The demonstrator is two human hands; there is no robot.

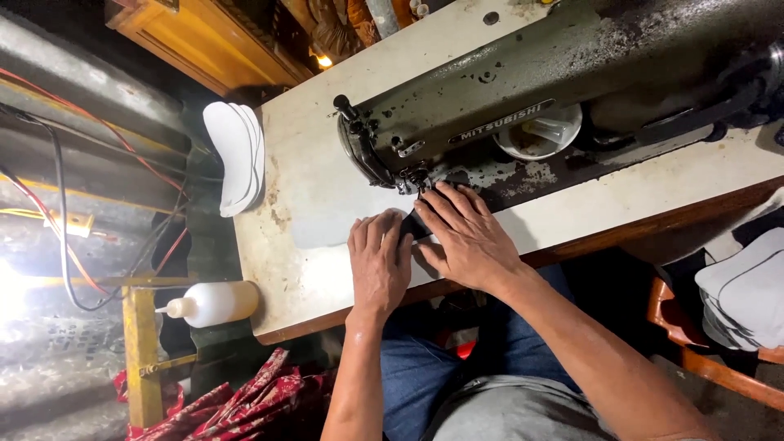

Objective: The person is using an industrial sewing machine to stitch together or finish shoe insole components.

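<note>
A: Head view, the only one I have. What's under the hands?

B: I see both hands at centre frame on the table (310, 269). The left hand (378, 265) lies flat, fingers together, pressing down a pale fabric piece (331, 222) with a dark strip (415, 226) at its right edge. The right hand (467, 237) is spread open, palm down, fingertips pointing up-frame at the needle area (418, 181) of the sewing machine (523, 90). Neither hand is closed on anything; both only press.

A: Which way does the work lie from them?

B: The fabric runs left from the needle, long axis roughly across the frame, mostly to the left of the left hand. The dark strip sits between the two hands, just below the needle. The right hand is the nearer one to the needle, fingertips almost touching the foot. I can't tell whether the needle is down.

A: Containers?

B: A white bowl (543, 135) is tucked under the machine arm, upper centre; something pale inside, unclear what. A white squeeze bottle (214, 302) lies on its side at lower left, off the table edge. A stack of white cut pieces (237, 155) rests at the table's left end, and more pale pieces (747, 294) are piled at right.
</note>
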